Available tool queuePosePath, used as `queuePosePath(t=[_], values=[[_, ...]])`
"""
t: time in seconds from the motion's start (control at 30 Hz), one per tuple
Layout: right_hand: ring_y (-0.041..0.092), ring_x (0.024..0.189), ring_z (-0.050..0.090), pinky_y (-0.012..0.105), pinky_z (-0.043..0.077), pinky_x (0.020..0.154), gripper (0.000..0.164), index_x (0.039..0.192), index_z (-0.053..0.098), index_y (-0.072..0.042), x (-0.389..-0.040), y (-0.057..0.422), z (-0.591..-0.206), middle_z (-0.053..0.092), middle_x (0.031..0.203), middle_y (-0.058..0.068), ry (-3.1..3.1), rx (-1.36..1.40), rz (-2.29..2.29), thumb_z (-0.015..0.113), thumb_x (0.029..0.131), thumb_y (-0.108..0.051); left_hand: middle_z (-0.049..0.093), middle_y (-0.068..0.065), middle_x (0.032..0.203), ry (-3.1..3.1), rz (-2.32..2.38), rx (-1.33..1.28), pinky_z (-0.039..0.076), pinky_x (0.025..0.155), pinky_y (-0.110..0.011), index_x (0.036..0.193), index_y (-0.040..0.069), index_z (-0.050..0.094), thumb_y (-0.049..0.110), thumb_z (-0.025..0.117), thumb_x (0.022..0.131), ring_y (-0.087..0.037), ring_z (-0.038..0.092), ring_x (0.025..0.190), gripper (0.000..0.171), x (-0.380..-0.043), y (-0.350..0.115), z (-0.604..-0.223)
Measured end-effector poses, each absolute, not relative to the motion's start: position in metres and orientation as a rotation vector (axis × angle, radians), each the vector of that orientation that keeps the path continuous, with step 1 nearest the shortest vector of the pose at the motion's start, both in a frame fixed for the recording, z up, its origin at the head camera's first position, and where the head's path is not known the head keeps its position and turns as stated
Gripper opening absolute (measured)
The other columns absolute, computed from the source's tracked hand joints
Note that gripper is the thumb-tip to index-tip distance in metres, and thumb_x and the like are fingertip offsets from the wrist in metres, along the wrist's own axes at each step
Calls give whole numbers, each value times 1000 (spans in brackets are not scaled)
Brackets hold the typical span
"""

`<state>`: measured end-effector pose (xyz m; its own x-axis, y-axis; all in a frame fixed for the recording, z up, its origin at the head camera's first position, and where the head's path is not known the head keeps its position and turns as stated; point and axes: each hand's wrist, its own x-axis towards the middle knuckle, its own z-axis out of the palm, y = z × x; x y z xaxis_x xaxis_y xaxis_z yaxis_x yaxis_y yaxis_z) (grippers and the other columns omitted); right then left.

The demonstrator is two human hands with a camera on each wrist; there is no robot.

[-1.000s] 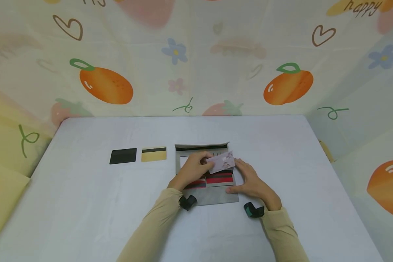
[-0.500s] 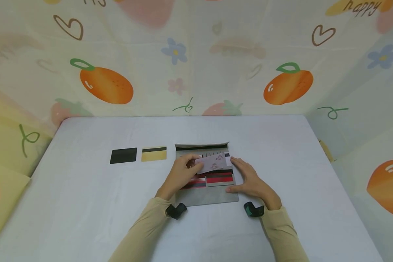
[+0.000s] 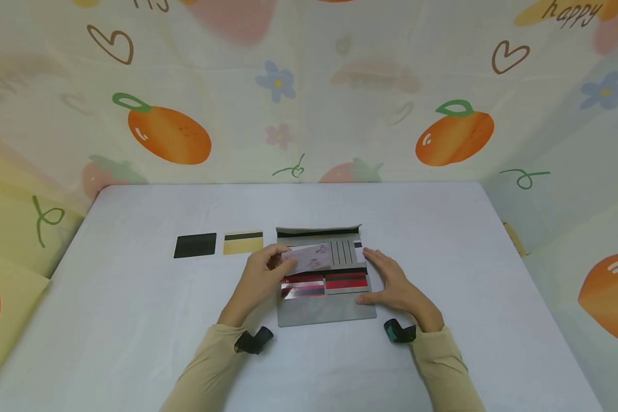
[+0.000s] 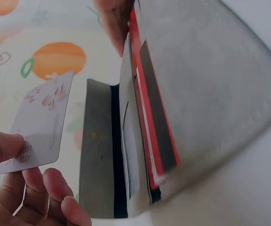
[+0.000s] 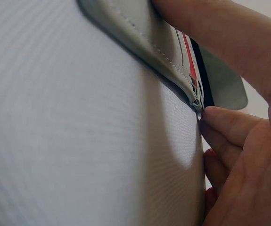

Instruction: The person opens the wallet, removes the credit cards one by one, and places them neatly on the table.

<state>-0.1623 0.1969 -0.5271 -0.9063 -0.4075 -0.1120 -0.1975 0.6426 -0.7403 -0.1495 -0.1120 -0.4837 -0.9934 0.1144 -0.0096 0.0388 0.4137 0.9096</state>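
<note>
My left hand (image 3: 253, 280) pinches a pale pink-and-white bank card (image 3: 310, 259) between thumb and fingers, over the left half of an unfolded grey wallet (image 3: 327, 311). In the left wrist view the card's gold chip (image 4: 26, 154) shows beside the thumb. Red cards with dark stripes (image 3: 345, 281) fill the wallet's slots, with a shiny striped card (image 3: 302, 290) to their left. My right hand (image 3: 397, 285) rests at the wallet's right side, thumb on its front part and fingertips against the edge. From the right wrist, those fingertips touch the layered side of the wallet.
Left of the wallet, a black card (image 3: 195, 245) and a gold card with a dark stripe (image 3: 243, 242) lie side by side on the white table (image 3: 108, 297). A printed cloth (image 3: 309, 86) hangs behind the table.
My left hand has carried the pale card leftward across the wallet, uncovering the lined panel and the slots on the right half. My right hand has stayed in place.
</note>
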Motion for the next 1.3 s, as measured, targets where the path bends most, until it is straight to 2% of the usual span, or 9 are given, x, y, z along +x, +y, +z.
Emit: queuePosePath(t=[0.17,0.4,0.7,0.97,1.3], values=[[43,150,17,69,17,115,104,155,31,-6,-161,197,-528,29,161,16,2592,-491,-1118,85,72,-37,55,-6,82,2619,1650,76,38,61,-21,110,5,70,18,70,92,-17,48,77,22,-145,-127,-482],[42,151,15,70,16,115,104,155,30,-8,-160,198,-528,28,162,15,2581,-483,-1124,85,72,-37,68,-12,97,2627,1633,-26,41,66,-20,111,4,71,20,68,94,-18,52,81,23,-141,-143,-483],[43,151,15,70,16,115,105,155,29,-8,-160,198,-529,27,162,16,2579,-481,-1118,85,72,-38,72,-15,108,2666,1610,-12,49,73,-20,112,3,70,22,65,97,-16,61,88,25,-135,-163,-482],[42,151,15,70,15,115,105,155,29,-8,-160,198,-528,27,163,16,2579,-468,-1111,85,72,-38,71,-19,109,2666,1610,-87,48,61,-24,117,2,68,15,60,99,-25,62,77,24,-132,-180,-480],[42,151,15,69,17,115,105,155,30,-7,-160,196,-525,27,162,15,2582,-476,-1112,85,72,-38,66,-19,105,2668,1590,-162,42,55,-23,130,3,60,17,52,103,-14,54,69,31,-127,-203,-482]])
